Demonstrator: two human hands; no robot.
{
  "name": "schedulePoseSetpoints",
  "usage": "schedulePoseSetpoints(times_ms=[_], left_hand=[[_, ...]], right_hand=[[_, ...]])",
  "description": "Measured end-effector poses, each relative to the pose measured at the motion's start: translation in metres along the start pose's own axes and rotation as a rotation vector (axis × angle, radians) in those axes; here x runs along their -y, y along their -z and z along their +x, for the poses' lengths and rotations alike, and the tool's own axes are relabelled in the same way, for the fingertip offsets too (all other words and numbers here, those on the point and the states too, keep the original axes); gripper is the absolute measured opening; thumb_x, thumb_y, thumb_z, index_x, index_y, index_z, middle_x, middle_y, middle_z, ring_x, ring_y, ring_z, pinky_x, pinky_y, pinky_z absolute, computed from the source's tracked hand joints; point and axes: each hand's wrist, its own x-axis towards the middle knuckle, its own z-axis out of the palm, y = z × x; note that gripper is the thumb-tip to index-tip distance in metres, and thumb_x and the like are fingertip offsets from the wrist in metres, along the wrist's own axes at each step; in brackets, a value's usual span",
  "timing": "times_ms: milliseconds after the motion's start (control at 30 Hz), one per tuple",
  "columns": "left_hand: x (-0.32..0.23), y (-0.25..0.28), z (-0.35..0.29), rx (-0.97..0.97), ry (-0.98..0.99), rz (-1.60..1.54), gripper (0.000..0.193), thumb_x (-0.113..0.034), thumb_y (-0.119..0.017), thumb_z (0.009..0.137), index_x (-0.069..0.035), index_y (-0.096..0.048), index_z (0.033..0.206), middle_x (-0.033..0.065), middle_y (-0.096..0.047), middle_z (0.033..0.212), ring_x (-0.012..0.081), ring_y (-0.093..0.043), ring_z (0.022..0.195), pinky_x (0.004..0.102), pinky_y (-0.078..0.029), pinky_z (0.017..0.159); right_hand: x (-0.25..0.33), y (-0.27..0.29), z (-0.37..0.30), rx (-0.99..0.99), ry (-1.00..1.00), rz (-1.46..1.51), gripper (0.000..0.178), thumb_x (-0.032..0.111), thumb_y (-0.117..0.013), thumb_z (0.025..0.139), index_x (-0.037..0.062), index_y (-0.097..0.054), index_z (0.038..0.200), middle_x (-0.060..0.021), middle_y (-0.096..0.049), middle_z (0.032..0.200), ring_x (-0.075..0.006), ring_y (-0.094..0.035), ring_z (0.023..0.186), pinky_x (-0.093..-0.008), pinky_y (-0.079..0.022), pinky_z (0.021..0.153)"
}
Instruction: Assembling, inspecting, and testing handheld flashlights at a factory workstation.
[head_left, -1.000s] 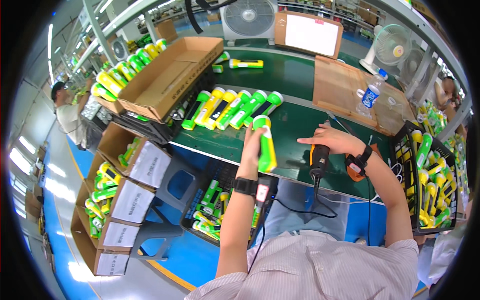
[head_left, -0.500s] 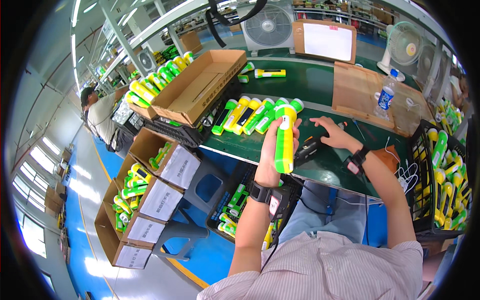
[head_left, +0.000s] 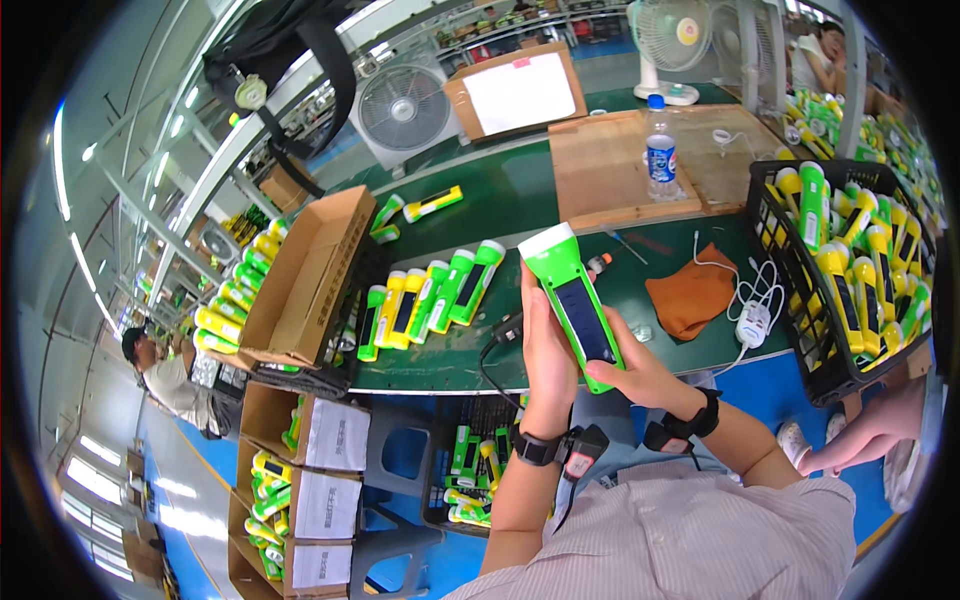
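A flashlight [head_left: 572,312] with a green body, white head and dark panel is held over the table's front edge, its head tilted up and to the left. My left hand [head_left: 550,355] is closed along its left side, fingers partly hidden behind it. My right hand [head_left: 645,372] grips the lower end from the right, the thumb pressed near the bottom of the panel. Left of my hands, several green and yellow flashlights [head_left: 430,303] lie side by side on the green table [head_left: 505,205]. Beside my left hand lies a black corded object [head_left: 507,330], partly covered.
Right of my hands are a brown cloth [head_left: 692,293], a white cabled device [head_left: 754,322] and a black crate [head_left: 815,375] of flashlights. A bottle [head_left: 661,160] stands on a wooden board [head_left: 600,165]. Labelled cartons [head_left: 330,435] and a cardboard tray [head_left: 300,285] are at left.
My right hand has come from the tabletop onto the flashlight. The flashlight now shows a green side with a dark panel instead of a yellow-and-green side. The view has swung right.
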Motion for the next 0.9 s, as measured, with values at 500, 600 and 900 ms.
schedulePoseSetpoints(times_ms=[500, 600, 900], left_hand=[[0.027, 0.023, -0.026, 0.394, 0.034, 0.238, 0.051, -0.016, -0.066, 0.077, 0.004, -0.043, 0.118, 0.0066, -0.050, 0.115, 0.0154, -0.045, 0.107, 0.0295, -0.033, 0.093], [0.031, 0.019, -0.029, 0.345, -0.006, 0.220, 0.045, -0.012, -0.064, 0.078, 0.004, -0.046, 0.116, 0.0084, -0.051, 0.113, 0.0161, -0.048, 0.105, 0.0300, -0.035, 0.092], [0.030, 0.060, -0.035, 0.041, -0.189, 0.998, 0.026, -0.004, -0.053, 0.082, 0.000, -0.054, 0.107, 0.0136, -0.058, 0.104, 0.0220, -0.056, 0.098, 0.0301, -0.041, 0.086]], right_hand=[[-0.004, 0.037, -0.006, -0.138, 0.037, -0.211, 0.069, 0.013, -0.077, 0.058, 0.0017, -0.046, 0.118, -0.0109, -0.061, 0.098, -0.0186, -0.059, 0.090, -0.0297, -0.043, 0.081], [-0.017, 0.038, -0.010, -0.132, 0.039, -0.281, 0.068, 0.020, -0.076, 0.060, 0.0013, -0.046, 0.117, -0.0147, -0.060, 0.098, -0.0252, -0.060, 0.088, -0.0320, -0.045, 0.077], [-0.009, 0.047, -0.054, -0.603, 0.247, -0.102, 0.040, 0.029, -0.042, 0.089, 0.0009, -0.043, 0.118, -0.0036, -0.055, 0.072, -0.0095, -0.052, 0.052, -0.0228, -0.045, 0.046]])
